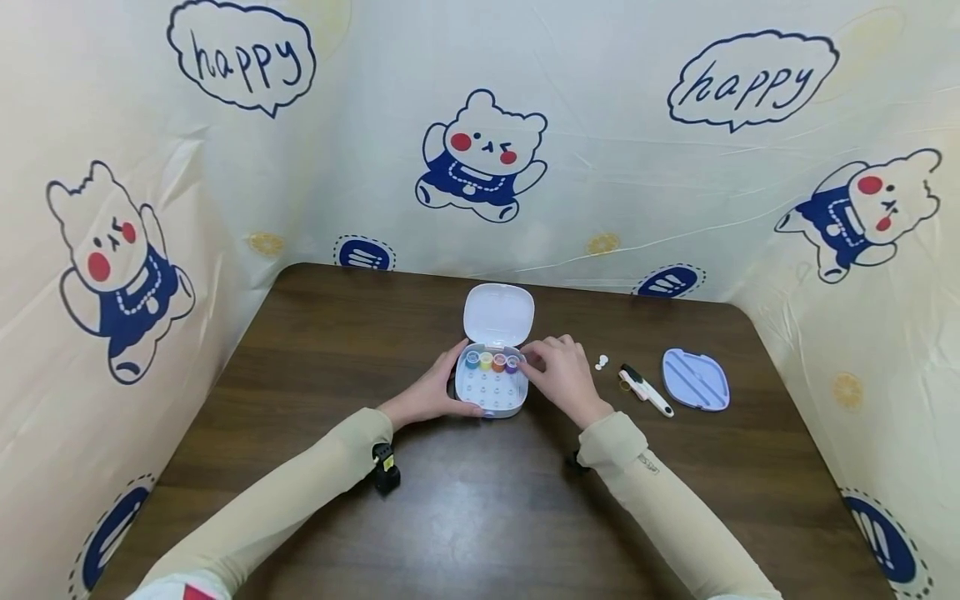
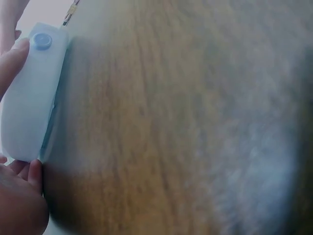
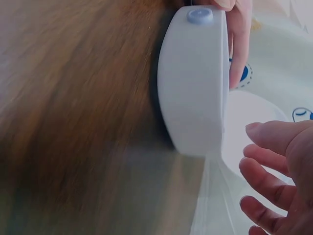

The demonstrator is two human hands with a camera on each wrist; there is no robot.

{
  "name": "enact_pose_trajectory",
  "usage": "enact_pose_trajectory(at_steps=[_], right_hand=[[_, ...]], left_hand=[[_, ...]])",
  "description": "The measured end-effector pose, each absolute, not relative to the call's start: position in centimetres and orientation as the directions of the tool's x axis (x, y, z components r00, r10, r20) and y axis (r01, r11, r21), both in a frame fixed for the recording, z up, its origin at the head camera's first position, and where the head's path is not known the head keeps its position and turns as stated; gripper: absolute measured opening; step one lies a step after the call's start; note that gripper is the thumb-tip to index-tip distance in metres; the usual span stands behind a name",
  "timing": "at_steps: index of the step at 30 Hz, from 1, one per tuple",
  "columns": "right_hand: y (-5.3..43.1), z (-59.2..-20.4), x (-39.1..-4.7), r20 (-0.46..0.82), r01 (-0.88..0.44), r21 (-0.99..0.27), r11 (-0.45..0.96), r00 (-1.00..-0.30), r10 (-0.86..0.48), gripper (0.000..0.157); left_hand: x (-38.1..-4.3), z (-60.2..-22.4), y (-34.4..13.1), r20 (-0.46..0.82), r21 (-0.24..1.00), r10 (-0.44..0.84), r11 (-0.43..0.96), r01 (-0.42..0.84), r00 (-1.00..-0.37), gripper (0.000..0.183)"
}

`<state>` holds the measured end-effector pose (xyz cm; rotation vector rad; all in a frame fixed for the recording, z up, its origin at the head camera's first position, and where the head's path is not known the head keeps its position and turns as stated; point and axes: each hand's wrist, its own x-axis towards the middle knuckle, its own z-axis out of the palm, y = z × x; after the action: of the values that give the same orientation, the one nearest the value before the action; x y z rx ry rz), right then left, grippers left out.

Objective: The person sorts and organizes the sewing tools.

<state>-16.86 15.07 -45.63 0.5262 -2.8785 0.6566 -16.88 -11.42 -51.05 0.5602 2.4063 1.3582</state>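
Observation:
A small white sewing box [image 1: 491,404] stands on the table with its lid [image 1: 498,314] raised at the back. Coloured thread spools, among them a blue one [image 1: 472,360] and a purple one [image 1: 512,364], line the back row, with bare pegs in front. My left hand [image 1: 435,392] grips the box from its left side, thumb along the front by the round lavender button [image 2: 42,41]. At the back right corner, the fingertips of my right hand [image 1: 558,375] are beside the purple spool. In the right wrist view, its fingers are spread and relaxed, holding nothing visible.
To the right on the brown table [image 1: 450,517] lie small white pieces [image 1: 602,362], a slim white tool with a black end [image 1: 647,390] and a lavender tray with diagonal grooves [image 1: 695,379]. A patterned curtain [image 1: 600,183] hangs behind and on both sides.

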Motion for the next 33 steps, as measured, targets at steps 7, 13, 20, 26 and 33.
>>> enact_pose_trajectory(at_steps=[7,13,20,26,33], right_hand=[[17.7,-45.4,-16.3,0.196,-0.323,-0.423,0.846,-0.945,-0.263,0.024],[19.8,-45.3,-15.8,0.207,-0.298,-0.414,0.860,-0.951,-0.230,0.023],[21.8,-45.4,-15.3,0.272,-0.312,-0.406,0.859,-0.939,-0.213,0.023],[23.5,-45.6,-15.0,0.272,-0.290,-0.404,0.867,-0.944,-0.189,0.025],[26.2,-46.1,-14.7,0.297,-0.263,-0.397,0.879,-0.943,-0.147,0.022]], left_hand=[[-17.2,-50.9,-11.3,-0.068,0.853,0.484,0.482,0.201,-0.873,0.124],[-17.2,-50.7,-11.2,-0.079,0.850,0.484,0.490,0.195,-0.871,0.124],[-17.3,-50.5,-11.2,-0.099,0.843,0.490,0.504,0.189,-0.866,0.129],[-17.4,-50.5,-11.3,-0.088,0.830,0.505,0.513,0.218,-0.858,0.127],[-17.3,-50.4,-11.1,-0.088,0.828,0.497,0.518,0.214,-0.863,0.125]])
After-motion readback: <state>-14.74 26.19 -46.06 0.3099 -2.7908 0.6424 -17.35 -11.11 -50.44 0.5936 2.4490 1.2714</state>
